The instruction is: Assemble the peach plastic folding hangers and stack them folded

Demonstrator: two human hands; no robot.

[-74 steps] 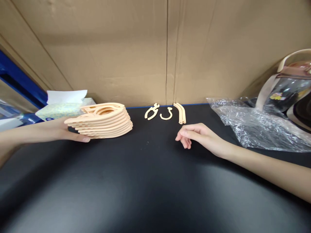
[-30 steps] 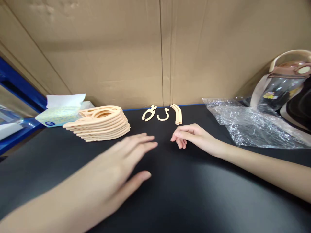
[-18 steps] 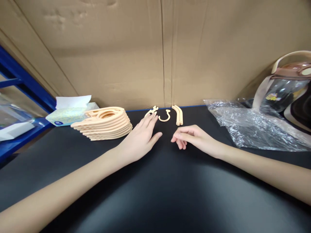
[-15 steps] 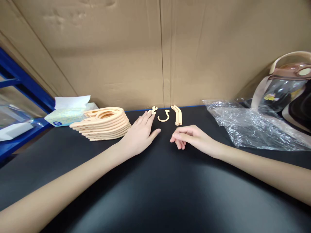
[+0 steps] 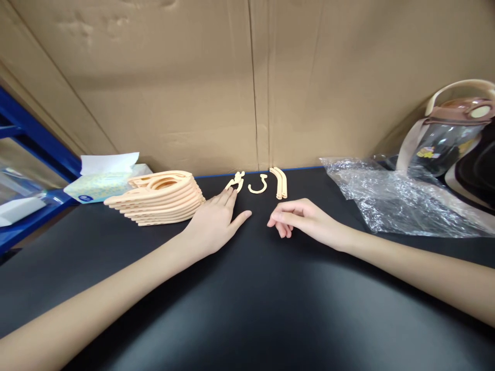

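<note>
My left hand (image 5: 213, 220) lies flat on the black tabletop, palm down and fingers stretched out. Its fingertips reach the near end of a cream forked plastic piece (image 5: 238, 179); whether they touch it I cannot tell. Close by its left side is a stack of folded cream plastic hangers (image 5: 160, 200). A loose cream hanger hook (image 5: 258, 185) lies between the hands, farther back. My right hand (image 5: 299, 218) rests with curled fingers and the thumb against the index finger; nothing shows in it. Beyond it lie curved cream hanger arms (image 5: 281, 183), side by side.
A tissue box (image 5: 104, 180) stands at the back left beside a blue metal frame (image 5: 36, 149). Crumpled clear plastic film (image 5: 398, 198) spreads over the right side, before a strapped drink bottle (image 5: 444, 139). A cardboard wall (image 5: 185, 87) closes off the back.
My left hand has drawn back slightly toward me, uncovering more of the forked piece. The right hand keeps its curled pose. The whole view has shifted a little.
</note>
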